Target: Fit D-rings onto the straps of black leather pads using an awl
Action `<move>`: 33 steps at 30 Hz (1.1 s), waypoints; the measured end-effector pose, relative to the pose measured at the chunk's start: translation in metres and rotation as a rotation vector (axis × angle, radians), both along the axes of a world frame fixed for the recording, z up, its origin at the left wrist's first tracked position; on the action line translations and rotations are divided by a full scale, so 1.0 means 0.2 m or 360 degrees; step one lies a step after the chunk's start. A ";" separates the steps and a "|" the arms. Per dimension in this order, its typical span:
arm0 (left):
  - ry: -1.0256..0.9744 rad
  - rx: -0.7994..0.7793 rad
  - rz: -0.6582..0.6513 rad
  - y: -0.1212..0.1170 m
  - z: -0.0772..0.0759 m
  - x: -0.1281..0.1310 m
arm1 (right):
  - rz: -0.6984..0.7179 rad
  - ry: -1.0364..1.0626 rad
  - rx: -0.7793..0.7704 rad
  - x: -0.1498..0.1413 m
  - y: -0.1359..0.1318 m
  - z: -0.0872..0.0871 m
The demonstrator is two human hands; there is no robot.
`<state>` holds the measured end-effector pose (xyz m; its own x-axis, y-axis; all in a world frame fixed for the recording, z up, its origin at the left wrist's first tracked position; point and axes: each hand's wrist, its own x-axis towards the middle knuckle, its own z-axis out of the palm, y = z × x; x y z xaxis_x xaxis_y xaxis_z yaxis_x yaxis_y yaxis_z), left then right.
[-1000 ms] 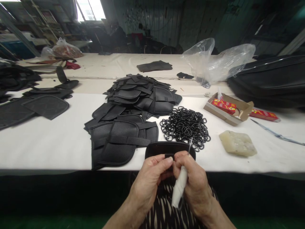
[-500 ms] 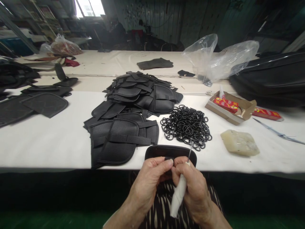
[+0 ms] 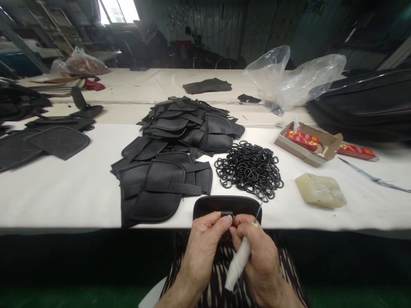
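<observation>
At the table's front edge lies a black leather-like piece (image 3: 205,205) with a rounded, piped rim. My left hand (image 3: 203,246) is closed, pinching a short black strap (image 3: 227,213) over it between thumb and fingers. An awl (image 3: 238,264) with a white-wrapped handle is gripped in my right hand (image 3: 262,252), its thin metal shaft pointing up and away. The right thumb and forefinger also meet close beside the strap; what they pinch there is too small to make out. Just beyond the piece lies a heap of black D-rings (image 3: 250,169).
Stacked black pieces with straps (image 3: 163,184) lie left of the rings. On the right are a yellowish waxy block (image 3: 321,191), an open cardboard box (image 3: 302,154) with red packets, and scissors-like metal tool (image 3: 369,173). Clear plastic bags (image 3: 302,81) stand behind.
Both hands stay at the strap. The right hand has tilted the awl, its handle end swinging left and its tip shifting slightly right. The view has shifted slightly.
</observation>
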<state>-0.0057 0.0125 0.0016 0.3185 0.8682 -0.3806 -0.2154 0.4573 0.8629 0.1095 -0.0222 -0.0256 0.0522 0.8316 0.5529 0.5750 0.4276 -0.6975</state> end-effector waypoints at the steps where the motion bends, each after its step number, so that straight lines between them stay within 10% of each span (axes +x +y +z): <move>1: 0.0000 -0.0002 0.0001 0.00 0.00 0.00 | -0.0015 -0.0016 0.0009 0.00 0.00 0.00; 33: 0.0099 0.0020 0.0056 -0.06 -0.04 0.00 | -0.0005 0.0009 -0.0015 0.00 -0.03 0.00</move>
<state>-0.0062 0.0010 -0.0072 0.2638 0.8832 -0.3878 -0.1771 0.4395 0.8806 0.1100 -0.0288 -0.0254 0.0579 0.8366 0.5447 0.5723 0.4192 -0.7048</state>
